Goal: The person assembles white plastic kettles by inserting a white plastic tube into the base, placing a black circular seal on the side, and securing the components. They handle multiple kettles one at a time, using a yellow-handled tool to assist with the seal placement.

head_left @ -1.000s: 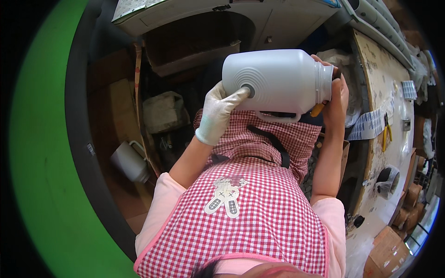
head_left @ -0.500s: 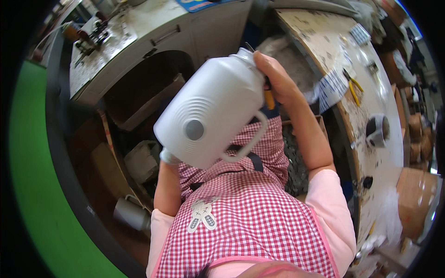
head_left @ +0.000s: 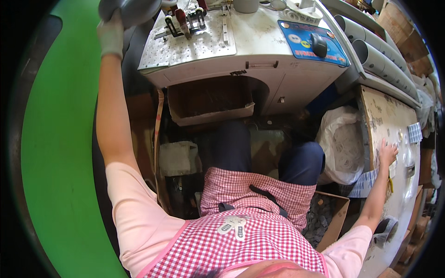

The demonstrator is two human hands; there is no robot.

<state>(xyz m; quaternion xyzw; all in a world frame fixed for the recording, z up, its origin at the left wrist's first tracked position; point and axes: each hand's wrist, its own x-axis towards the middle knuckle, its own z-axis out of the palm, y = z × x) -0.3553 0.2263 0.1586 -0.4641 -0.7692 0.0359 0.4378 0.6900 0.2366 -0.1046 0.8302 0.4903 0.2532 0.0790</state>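
Observation:
At the far upper left, my left hand [head_left: 111, 37], in a pale glove, is closed on a grey plastic jug [head_left: 139, 10]. The jug is cut off by the top edge of the picture and smeared by motion. My right arm stretches the other way. At its end my right hand [head_left: 388, 153] rests on the wooden workbench [head_left: 379, 109] with fingers spread, and I see nothing held in it. Beside that forearm, yellow-handled pliers [head_left: 391, 185] show in part. A blue-and-white printed sheet [head_left: 364, 184] hangs at the bench's edge.
Ahead stands a white desk [head_left: 259, 39] with a perforated metal plate [head_left: 208, 44], clamps and a computer mouse [head_left: 319, 45]. A green surface [head_left: 60, 153] runs along the left. Between desk and bench sit a plastic-lined bag [head_left: 343, 143] and a carton [head_left: 334, 222] of dark pieces.
The jug has gone from in front of my body to the far upper left in my left hand. My right hand has let go of its neck and moved onto the bench.

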